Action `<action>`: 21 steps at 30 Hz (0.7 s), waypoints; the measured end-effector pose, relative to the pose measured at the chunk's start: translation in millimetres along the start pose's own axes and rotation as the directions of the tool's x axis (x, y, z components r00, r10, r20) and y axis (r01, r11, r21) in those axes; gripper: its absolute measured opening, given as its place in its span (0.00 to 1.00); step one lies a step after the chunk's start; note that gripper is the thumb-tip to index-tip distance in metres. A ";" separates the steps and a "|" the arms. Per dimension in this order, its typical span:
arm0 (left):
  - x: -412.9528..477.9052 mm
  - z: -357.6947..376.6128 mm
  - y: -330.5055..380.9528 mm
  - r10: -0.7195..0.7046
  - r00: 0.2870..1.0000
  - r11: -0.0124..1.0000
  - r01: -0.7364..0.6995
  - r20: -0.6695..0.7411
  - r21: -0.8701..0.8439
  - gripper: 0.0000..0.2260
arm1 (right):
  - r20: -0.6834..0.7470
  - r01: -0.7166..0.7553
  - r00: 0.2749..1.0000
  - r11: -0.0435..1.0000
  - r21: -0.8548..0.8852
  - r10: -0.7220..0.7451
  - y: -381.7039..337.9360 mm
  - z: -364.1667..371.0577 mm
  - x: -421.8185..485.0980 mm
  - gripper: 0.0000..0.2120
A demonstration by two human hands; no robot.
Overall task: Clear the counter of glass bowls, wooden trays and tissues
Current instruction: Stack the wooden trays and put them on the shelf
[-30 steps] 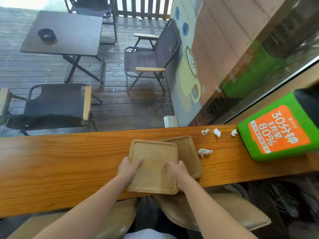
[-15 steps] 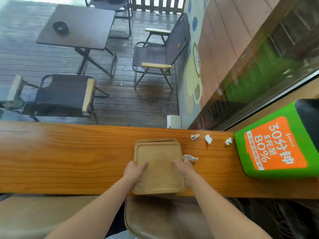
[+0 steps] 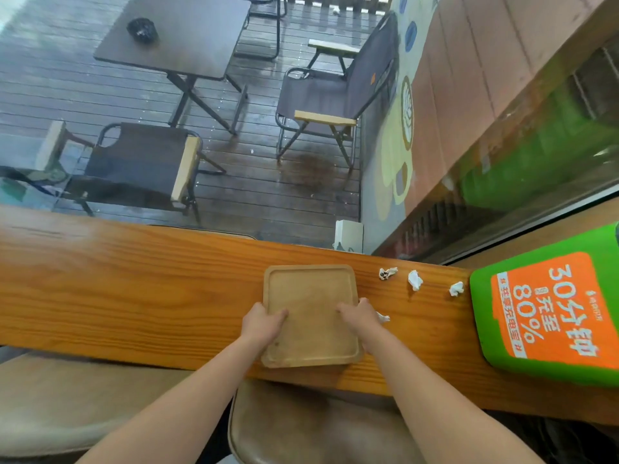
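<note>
The wooden surface runs across the view. The left hand holds the left edge of a wooden tray. Its thumb lies on the tray's inner face and its fingers curl over the rim, tips hidden. The tray lies flat on the surface between the two sets of fingers. The right hand grips the tray's right edge the same way, thumb on top and fingers wrapped round the rim. A crumpled tissue lies just right of these fingers, close against the hand. Beyond and to the right, a second tissue, a third tissue and a fourth tissue lie in a row, apart from one another. Farthest right sits a green box with an orange label.
</note>
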State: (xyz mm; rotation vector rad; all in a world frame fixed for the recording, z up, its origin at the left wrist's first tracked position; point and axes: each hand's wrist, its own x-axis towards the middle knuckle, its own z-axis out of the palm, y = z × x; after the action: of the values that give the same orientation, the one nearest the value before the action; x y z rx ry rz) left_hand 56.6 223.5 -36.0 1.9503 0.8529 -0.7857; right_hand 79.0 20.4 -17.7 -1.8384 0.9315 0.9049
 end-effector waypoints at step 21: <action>-22.7 4.5 -3.6 0.102 0.970 0.975 -0.054 -0.219 0.216 0.18 | -0.087 0.062 0.992 0.946 -0.319 -0.094 3.4 9.8 -14.2 0.32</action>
State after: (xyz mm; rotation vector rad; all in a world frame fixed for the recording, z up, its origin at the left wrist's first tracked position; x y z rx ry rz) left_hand 39.9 215.1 -21.9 2.2807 0.8489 -0.6315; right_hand 67.5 31.4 -10.3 -2.1953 0.8023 0.9625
